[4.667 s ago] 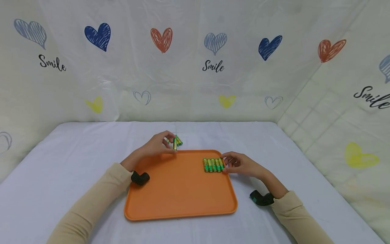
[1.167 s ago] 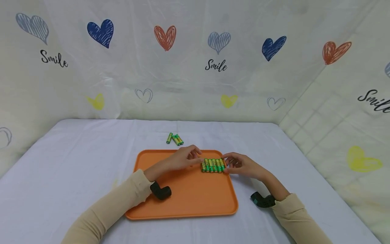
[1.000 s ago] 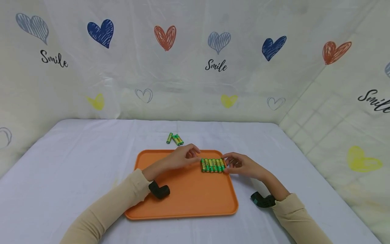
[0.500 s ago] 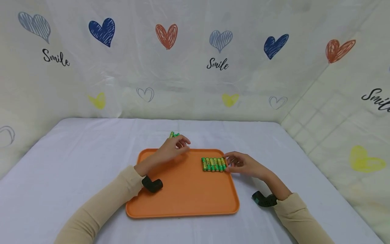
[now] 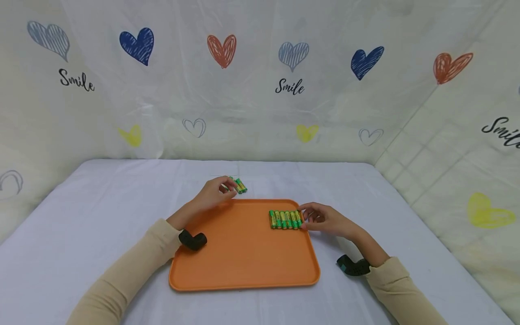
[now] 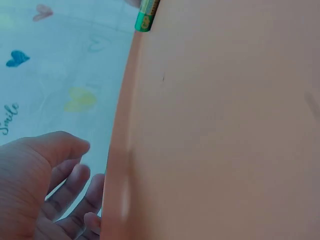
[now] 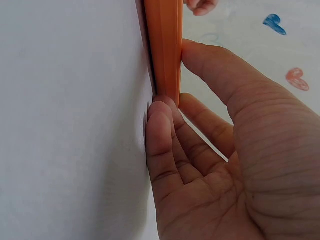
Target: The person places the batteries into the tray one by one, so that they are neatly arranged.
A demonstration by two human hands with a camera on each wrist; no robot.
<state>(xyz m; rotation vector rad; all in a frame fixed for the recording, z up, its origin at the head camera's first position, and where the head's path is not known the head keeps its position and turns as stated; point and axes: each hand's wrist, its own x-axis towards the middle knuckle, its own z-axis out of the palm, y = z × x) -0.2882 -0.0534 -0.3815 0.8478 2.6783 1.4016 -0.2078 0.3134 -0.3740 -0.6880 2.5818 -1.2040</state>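
On the orange tray point(image 5: 243, 253), several green-and-yellow batteries point(image 5: 285, 220) lie side by side in a row by the right rim. My right hand point(image 5: 325, 219) rests at that rim, thumb and index fingertips spread apart at the row's end. In the right wrist view its thumb and index finger reach the rim's top edge, the other fingers curled outside it. Beyond the tray's far edge, my left hand point(image 5: 214, 192) is beside a few loose batteries point(image 5: 241, 185), partly covering them. The left wrist view shows its thumb point(image 6: 70, 145) apart from the fingers, with nothing between them.
A white cloth point(image 5: 122, 189) covers the table under the tray. Behind it hangs a pale sheet point(image 5: 252, 99) printed with hearts and words. Black wrist devices point(image 5: 193, 240) sit at both cuffs; the left one overhangs the tray's left side.
Another battery has joined the row since the oldest frame. My left hand has withdrawn from the row's left end, back and leftward to the loose batteries. The right hand has stayed put.
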